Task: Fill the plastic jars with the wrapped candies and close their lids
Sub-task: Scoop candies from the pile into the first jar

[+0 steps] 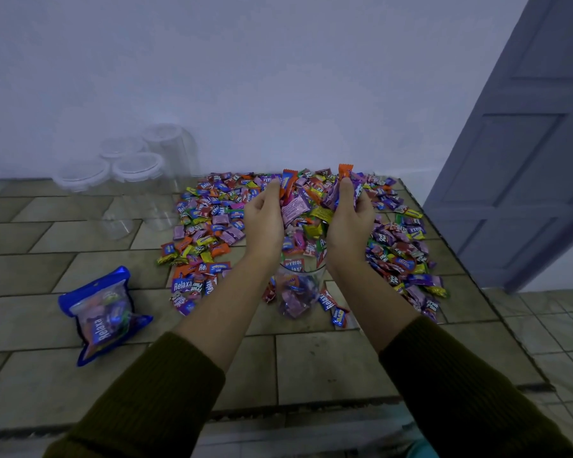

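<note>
above the open jar, the left hand [263, 219] and the right hand [348, 223] face each other, palms inward and fingers curled, grasping a heaped scoop of wrapped candies [306, 206] pressed between them. an orange wrapper sticks up past the fingertips of each hand. both thumbs lie toward the camera along the near side of the load. the scoop is lifted off the tabletop [311, 365], and a few pieces hang at its lower edge, right over the mouth of the jar.

the clear plastic jar [298, 292] stands upright just below the wrists, between the two forearms, with no lid on it. it holds a shallow layer of candies in its bottom, mostly pink and purple wrappers.

around and behind the jar the candy pile [212, 213] spreads wide over the tabletop, reaching from left of the left hand across to the right edge; blue wrappers marked "relaxa" lie nearest the jar. dark olive knitted sleeves [460, 385] cover both forearms up to a little short of the wrists.

well apart to the left lies a blue-edged candy bag [105, 312] with a clear front, still holding sweets. at the back left a cluster of empty jars [139, 173] stands near the wall [245, 77]; whether lids sit on them i cannot tell. a panelled grey door [526, 160] stands on the right.
</note>
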